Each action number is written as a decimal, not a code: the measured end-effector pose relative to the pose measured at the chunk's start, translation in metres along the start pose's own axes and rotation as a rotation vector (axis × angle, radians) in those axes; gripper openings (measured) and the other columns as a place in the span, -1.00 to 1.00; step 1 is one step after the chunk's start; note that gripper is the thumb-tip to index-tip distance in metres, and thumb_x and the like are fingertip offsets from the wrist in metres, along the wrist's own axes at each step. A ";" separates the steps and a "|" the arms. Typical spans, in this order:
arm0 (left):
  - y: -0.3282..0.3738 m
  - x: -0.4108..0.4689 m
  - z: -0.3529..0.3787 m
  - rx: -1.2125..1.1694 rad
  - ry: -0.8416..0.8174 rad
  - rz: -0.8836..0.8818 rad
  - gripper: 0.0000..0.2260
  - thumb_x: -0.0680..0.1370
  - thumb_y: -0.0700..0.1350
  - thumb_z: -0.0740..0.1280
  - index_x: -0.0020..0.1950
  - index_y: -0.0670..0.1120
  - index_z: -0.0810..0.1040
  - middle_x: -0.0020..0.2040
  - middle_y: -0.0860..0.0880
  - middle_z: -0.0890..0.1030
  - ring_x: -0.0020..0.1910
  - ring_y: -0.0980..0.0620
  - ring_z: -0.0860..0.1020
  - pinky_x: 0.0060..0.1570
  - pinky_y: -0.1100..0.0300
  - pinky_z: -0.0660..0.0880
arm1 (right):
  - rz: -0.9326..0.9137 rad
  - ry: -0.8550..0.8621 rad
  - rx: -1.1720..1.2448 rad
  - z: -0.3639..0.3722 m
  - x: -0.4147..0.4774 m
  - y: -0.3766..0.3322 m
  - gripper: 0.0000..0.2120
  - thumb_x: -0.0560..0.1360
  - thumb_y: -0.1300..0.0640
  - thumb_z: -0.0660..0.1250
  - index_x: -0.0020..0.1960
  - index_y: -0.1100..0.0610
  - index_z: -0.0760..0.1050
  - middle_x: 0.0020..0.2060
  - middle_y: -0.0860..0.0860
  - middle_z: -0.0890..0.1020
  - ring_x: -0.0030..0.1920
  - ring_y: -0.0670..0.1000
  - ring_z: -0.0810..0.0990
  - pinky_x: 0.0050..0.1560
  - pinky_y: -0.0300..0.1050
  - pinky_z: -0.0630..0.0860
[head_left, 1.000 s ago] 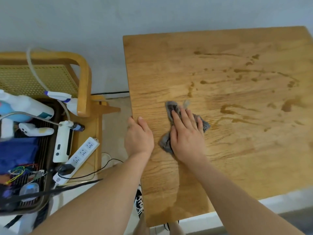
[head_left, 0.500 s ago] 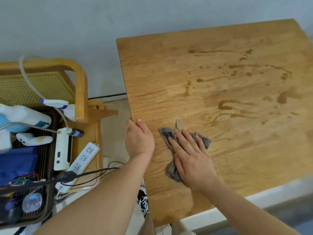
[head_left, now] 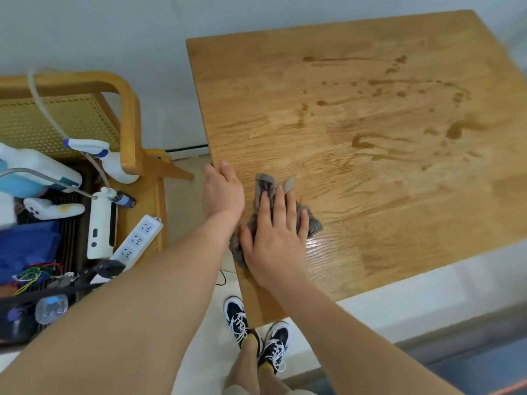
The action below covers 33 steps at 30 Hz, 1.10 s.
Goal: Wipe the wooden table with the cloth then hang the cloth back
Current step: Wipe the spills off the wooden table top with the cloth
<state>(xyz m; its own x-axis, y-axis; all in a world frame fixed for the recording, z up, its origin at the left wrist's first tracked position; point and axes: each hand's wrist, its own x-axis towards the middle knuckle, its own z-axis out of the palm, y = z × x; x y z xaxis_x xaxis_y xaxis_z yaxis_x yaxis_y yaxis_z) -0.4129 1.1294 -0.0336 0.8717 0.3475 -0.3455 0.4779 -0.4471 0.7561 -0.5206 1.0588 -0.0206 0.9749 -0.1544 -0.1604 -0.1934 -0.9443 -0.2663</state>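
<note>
The wooden table (head_left: 356,155) fills the right of the view, its top streaked with wet marks and drops toward the far right. A crumpled grey cloth (head_left: 265,186) lies near the table's left edge. My right hand (head_left: 273,238) presses flat on the cloth with straight fingers, covering most of it. My left hand (head_left: 222,192) grips the table's left edge, thumb on top and fingers curled over the side. A shiny wet patch shows just right of my right hand.
A wooden chair (head_left: 128,115) stands left of the table, loaded with spray bottles (head_left: 111,163), a white power strip (head_left: 137,240), cables and blue fabric. A wall runs behind. My shoes (head_left: 256,334) are on the floor at the table's near corner.
My right hand slid the cloth toward me and then leftward to the table's left edge. The left hand stayed gripping the edge. The view shifted slightly.
</note>
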 end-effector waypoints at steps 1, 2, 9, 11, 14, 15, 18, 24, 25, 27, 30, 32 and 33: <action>-0.002 -0.003 -0.004 -0.003 -0.038 -0.011 -0.66 0.67 0.06 -0.05 0.22 -0.15 0.33 0.06 -0.15 0.53 0.08 -0.20 0.53 -0.03 0.04 0.39 | 0.004 -0.055 0.011 -0.003 -0.012 -0.002 -0.30 0.58 -0.23 0.01 0.59 0.12 0.01 0.58 0.14 -0.01 0.57 0.15 -0.11 0.50 0.21 -0.17; -0.004 -0.007 -0.007 -0.007 -0.078 -0.020 -0.63 0.67 0.07 -0.07 0.27 -0.14 0.32 0.11 -0.14 0.53 0.13 -0.19 0.51 -0.01 0.07 0.36 | 0.013 -0.106 0.011 -0.006 -0.022 -0.001 -0.26 0.56 -0.27 0.00 0.60 0.10 -0.06 0.59 0.13 -0.08 0.57 0.14 -0.16 0.50 0.20 -0.19; -0.030 -0.062 -0.019 -0.050 -0.260 -0.233 -0.47 0.65 0.17 -0.12 0.51 -0.09 0.21 0.46 -0.12 0.34 0.42 -0.16 0.32 0.37 -0.03 0.25 | 0.055 -0.147 -0.066 -0.015 -0.079 0.033 -0.02 0.46 -0.41 0.12 0.58 0.22 -0.10 0.57 0.21 -0.12 0.56 0.17 -0.21 0.51 0.21 -0.06; -0.030 -0.071 -0.022 -0.025 -0.288 -0.280 -0.48 0.65 0.16 -0.12 0.52 -0.09 0.20 0.45 -0.14 0.34 0.40 -0.19 0.33 0.37 -0.06 0.28 | 0.090 -0.123 -0.049 -0.015 -0.087 0.044 -0.04 0.48 -0.41 0.11 0.59 0.21 -0.11 0.57 0.21 -0.11 0.56 0.19 -0.19 0.51 0.21 -0.07; -0.032 -0.084 -0.029 0.044 -0.318 -0.260 -0.49 0.66 0.14 -0.11 0.48 -0.12 0.25 0.40 -0.17 0.40 0.34 -0.20 0.39 0.31 -0.06 0.34 | 0.116 -0.117 0.002 -0.015 -0.093 0.055 -0.09 0.50 -0.39 0.09 0.59 0.04 -0.26 0.58 0.17 -0.15 0.56 0.21 -0.15 0.51 0.19 -0.07; -0.034 -0.089 -0.032 0.060 -0.323 -0.244 -0.50 0.66 0.13 -0.10 0.47 -0.13 0.27 0.37 -0.17 0.42 0.32 -0.21 0.41 0.30 -0.05 0.35 | 0.108 -0.101 0.016 -0.017 -0.093 0.054 -0.11 0.49 -0.38 0.13 0.58 -0.04 -0.27 0.58 0.17 -0.14 0.55 0.24 -0.09 0.49 0.21 -0.03; -0.037 -0.095 -0.038 0.080 -0.338 -0.230 -0.50 0.66 0.14 -0.08 0.42 -0.14 0.33 0.30 -0.17 0.48 0.25 -0.21 0.46 0.26 -0.10 0.40 | 0.090 -0.026 0.010 -0.015 -0.095 0.050 -0.13 0.43 -0.34 0.28 0.58 -0.09 -0.03 0.57 0.17 0.04 0.47 0.31 0.14 0.41 0.32 0.16; -0.040 -0.077 -0.040 -0.045 -0.302 -0.141 -0.61 0.56 0.14 0.10 0.28 -0.01 0.44 0.14 -0.03 0.58 0.09 -0.08 0.55 0.15 -0.12 0.49 | 0.008 -0.056 -0.109 0.007 -0.083 0.032 -0.16 0.49 -0.37 0.00 0.54 0.21 0.18 0.53 0.22 0.19 0.53 0.27 0.08 0.45 0.35 0.05; -0.041 -0.072 -0.040 -0.074 -0.295 -0.129 -0.58 0.49 0.17 0.11 0.25 0.02 0.47 0.11 0.00 0.60 0.07 -0.05 0.56 0.13 -0.12 0.51 | 0.010 -0.045 -0.112 0.010 -0.078 0.025 -0.16 0.49 -0.36 -0.01 0.54 0.24 0.18 0.53 0.25 0.18 0.53 0.28 0.08 0.46 0.33 0.02; -0.039 -0.057 -0.042 -0.113 -0.285 -0.122 -0.55 0.40 0.20 0.09 0.18 0.08 0.53 0.05 0.05 0.62 0.04 -0.01 0.58 0.10 -0.11 0.52 | 0.024 -0.016 -0.118 0.014 -0.063 0.009 -0.18 0.51 -0.33 0.01 0.53 0.26 0.18 0.52 0.27 0.16 0.53 0.29 0.08 0.46 0.30 -0.02; -0.024 -0.034 -0.049 -0.160 -0.322 -0.106 -0.69 0.46 0.11 0.10 0.03 0.10 0.58 -0.04 0.05 0.66 -0.01 -0.01 0.60 0.07 -0.10 0.53 | 0.030 -0.012 -0.121 0.018 -0.033 -0.014 -0.21 0.55 -0.28 0.03 0.56 0.25 0.09 0.54 0.27 0.09 0.55 0.27 0.00 0.48 0.28 -0.04; -0.016 -0.017 -0.050 -0.185 -0.344 -0.096 -0.73 0.51 0.03 0.10 -0.02 0.08 0.59 -0.08 0.04 0.68 -0.05 -0.02 0.62 0.05 -0.10 0.54 | 0.044 -0.025 -0.118 0.021 -0.010 -0.030 -0.23 0.56 -0.22 0.09 0.57 0.25 0.01 0.56 0.26 0.01 0.56 0.26 -0.07 0.50 0.28 -0.06; -0.014 -0.009 -0.050 -0.192 -0.349 -0.092 -0.73 0.52 0.01 0.10 -0.02 0.07 0.60 -0.09 0.03 0.68 -0.06 -0.03 0.62 0.04 -0.12 0.54 | 0.060 -0.026 -0.106 0.022 0.002 -0.039 -0.23 0.55 -0.17 0.13 0.57 0.25 -0.01 0.56 0.26 -0.01 0.56 0.26 -0.08 0.50 0.28 -0.08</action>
<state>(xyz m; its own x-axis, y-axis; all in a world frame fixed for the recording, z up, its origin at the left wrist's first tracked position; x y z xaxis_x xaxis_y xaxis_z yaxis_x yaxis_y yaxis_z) -0.4327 1.1740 -0.0135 0.8266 0.0638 -0.5592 0.5554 -0.2536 0.7920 -0.5139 1.1014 -0.0314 0.9585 -0.2054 -0.1976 -0.2372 -0.9592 -0.1540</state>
